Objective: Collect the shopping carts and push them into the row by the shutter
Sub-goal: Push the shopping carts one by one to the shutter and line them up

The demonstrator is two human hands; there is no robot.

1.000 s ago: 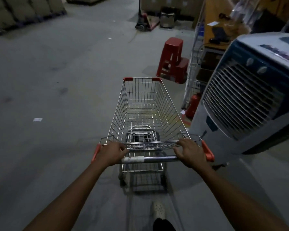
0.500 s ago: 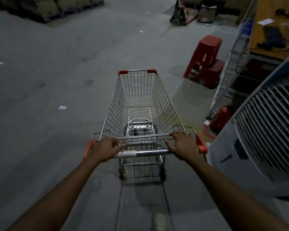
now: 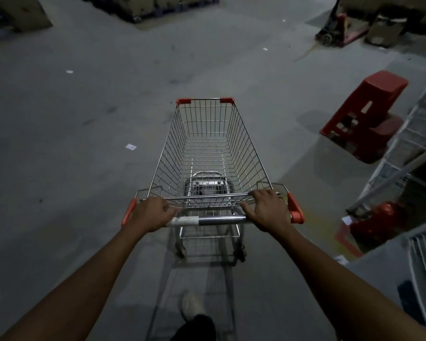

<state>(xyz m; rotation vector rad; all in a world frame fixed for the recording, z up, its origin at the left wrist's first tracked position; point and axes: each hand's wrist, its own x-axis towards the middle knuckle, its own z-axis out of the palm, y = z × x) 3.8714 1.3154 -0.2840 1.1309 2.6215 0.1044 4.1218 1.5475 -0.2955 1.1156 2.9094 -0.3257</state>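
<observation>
A wire shopping cart with red corner caps stands on the concrete floor straight in front of me, its basket empty. My left hand grips the left end of the metal handle bar. My right hand grips the right end, beside the red end cap. No row of carts and no shutter are in view.
Stacked red plastic stools stand to the right of the cart. A white wire rack, a red cylinder and an air cooler line the right edge. A pallet jack and boxed pallets stand far ahead.
The cart has rolled forward and swung left, away from the air cooler, which now sits at the lower right edge. The stools have shifted right. Both hands stay on the handle.
</observation>
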